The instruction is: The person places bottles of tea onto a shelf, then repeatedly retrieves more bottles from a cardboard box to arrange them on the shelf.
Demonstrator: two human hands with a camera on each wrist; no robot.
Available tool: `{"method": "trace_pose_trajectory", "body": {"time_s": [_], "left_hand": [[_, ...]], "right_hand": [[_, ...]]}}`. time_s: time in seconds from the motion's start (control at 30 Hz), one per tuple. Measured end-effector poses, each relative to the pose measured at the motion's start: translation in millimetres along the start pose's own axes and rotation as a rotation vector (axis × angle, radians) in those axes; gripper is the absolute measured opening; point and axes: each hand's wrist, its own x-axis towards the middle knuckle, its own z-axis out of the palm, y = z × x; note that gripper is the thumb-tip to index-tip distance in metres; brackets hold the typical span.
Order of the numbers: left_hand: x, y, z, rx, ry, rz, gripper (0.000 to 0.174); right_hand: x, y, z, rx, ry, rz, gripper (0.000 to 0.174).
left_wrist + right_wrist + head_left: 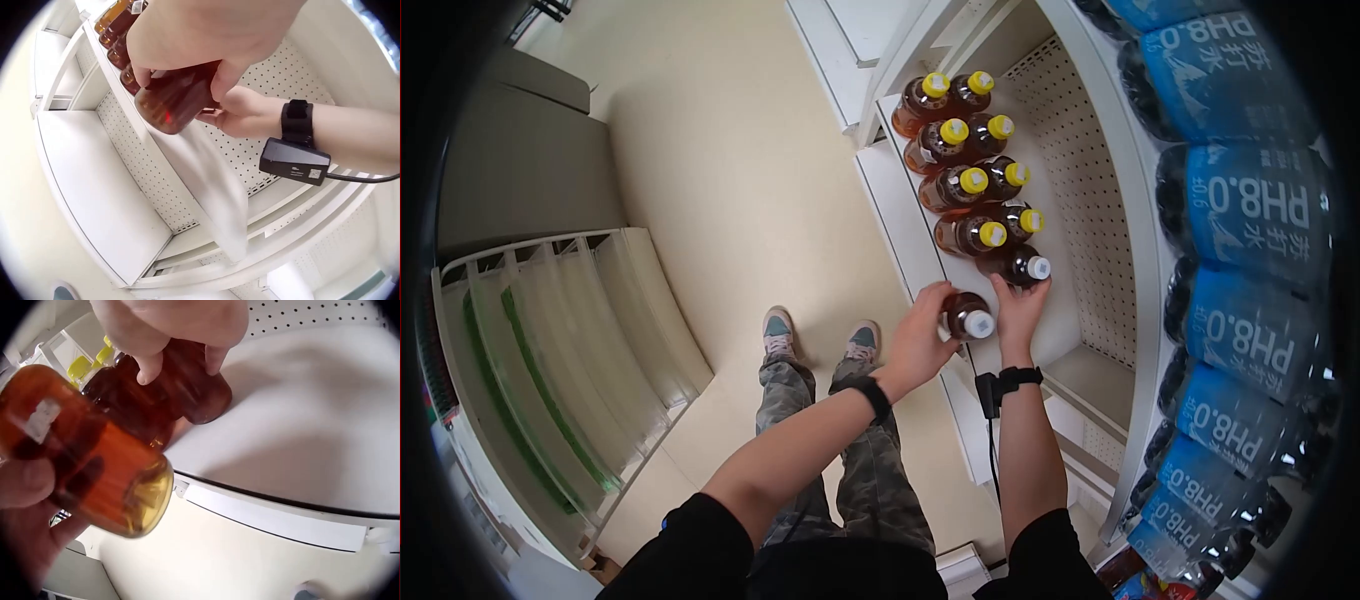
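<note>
In the head view the left hand [922, 340] grips a dark amber bottle with a white cap [978, 323], held tilted at the shelf's front edge. The right hand [1018, 308] holds another white-capped bottle [1024, 266] standing at the near end of two rows of yellow-capped bottles [953, 187]. In the left wrist view the left hand [212, 31] has fingers and thumb round its bottle [178, 100]. The right wrist view shows the right hand [175, 325] pinching its bottle [199, 381] on the shelf, the left hand's bottle [87, 450] beside it.
The white shelf [1050, 325] has a perforated back panel [1090, 200]. Packs of blue-labelled water bottles [1250, 210] lie at the right. A rack with clear dividers [570, 350] stands at the left, and the person's shoes [778, 330] are on the floor below.
</note>
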Motion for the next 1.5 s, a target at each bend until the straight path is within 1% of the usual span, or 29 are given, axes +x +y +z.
{"method": "trace_pose_trajectory", "body": {"time_s": [0.03,0.07,0.13,0.17,0.2,0.27,0.33,0.37,0.43,0.47,0.53,0.6,0.73,0.8,0.83,0.9,1.0,1.03,1.1,1.13,1.23,1.27,1.3,1.33,1.37,1.4,1.43,1.47,1.5], "left_hand": [[8,1,5,-0.001,0.020,0.019,0.067],[14,2,9,0.024,0.010,-0.009,0.069],[19,2,21,0.209,0.088,0.045,0.071],[22,0,25,0.206,0.095,0.042,0.071],[26,-4,30,0.184,0.111,0.017,0.073],[30,-13,40,0.163,0.133,-0.015,0.075],[33,-18,48,0.085,0.223,-0.023,0.068],[31,-21,50,0.086,0.225,-0.028,0.068],[24,-29,57,-0.201,0.279,-0.091,0.065],[22,-33,61,-0.200,0.278,-0.091,0.065],[21,-38,67,-0.168,0.336,-0.251,0.063],[22,-43,69,-0.196,0.323,-0.256,0.064],[21,-45,69,-0.227,0.305,-0.229,0.065],[21,-47,66,-0.231,0.289,-0.217,0.064],[20,-48,64,-0.237,0.276,-0.206,0.064],[20,-49,58,-0.222,0.237,-0.195,0.064],[13,-53,43,-0.201,0.177,-0.198,0.062],[5,-57,36,-0.196,0.162,-0.220,0.060],[-16,-67,8,-0.210,0.132,-0.231,0.057],[-27,-73,-9,-0.224,0.113,-0.251,0.054],[-67,-88,-74,-0.094,0.160,-0.312,0.046],[-82,-85,-102,-0.051,0.166,-0.328,0.043],[-97,-80,-129,0.007,0.161,-0.353,0.043],[-116,-74,-156,0.065,0.162,-0.378,0.042],[-138,-74,-182,0.124,0.152,-0.372,0.042],[-161,-75,-207,0.188,0.152,-0.358,0.042],[-185,-71,-232,0.198,0.181,-0.387,0.041],[-212,-66,-254,0.209,0.210,-0.420,0.040],[-242,-59,-276,0.254,0.209,-0.450,0.038]], "right_hand": [[1,5,-3,0.039,-0.054,0.051,0.082],[0,9,-8,0.037,-0.066,0.052,0.082],[-3,-4,-11,0.131,-0.027,0.130,0.077],[-2,-2,-16,0.227,-0.054,0.171,0.073],[-4,-5,-16,0.223,-0.061,0.172,0.073],[-8,-10,-15,-0.027,-0.114,0.051,0.064],[-6,-5,-17,-0.038,-0.116,0.057,0.066],[-4,-1,-19,-0.027,-0.119,0.037,0.066],[-4,2,-22,-0.016,-0.120,0.019,0.066],[-3,3,-23,-0.012,-0.123,0.020,0.065],[-2,3,-23,-0.008,-0.126,0.021,0.065],[-2,4,-25,0.028,-0.138,0.058,0.071],[-1,4,-24,0.013,-0.134,0.042,0.071],[-3,5,-22,-0.006,-0.107,0.005,0.065],[-3,5,-22,-0.005,-0.103,0.004,0.065],[-3,4,-24,-0.027,-0.117,0.021,0.068],[-10,-3,-27,-0.048,-0.076,0.058,0.073],[-19,-3,-31,-0.047,-0.066,0.053,0.073],[-47,-5,-41,-0.105,0.070,0.123,0.070],[-65,-2,-50,-0.133,0.077,0.135,0.067],[-135,4,-75,-0.261,0.089,0.183,0.059],[-161,21,-88,-0.335,0.095,0.101,0.056],[-190,10,-91,-0.444,0.080,0.125,0.054],[-217,22,-106,-0.536,0.027,0.094,0.055],[-245,21,-116,-0.640,-0.012,0.133,0.055],[-271,18,-125,-0.664,-0.066,0.230,0.055],[-295,18,-134,-0.822,-0.146,0.194,0.054],[-313,34,-150,-0.893,-0.216,0.220,0.055],[-331,24,-153,-0.850,-0.234,0.310,0.055]]}}
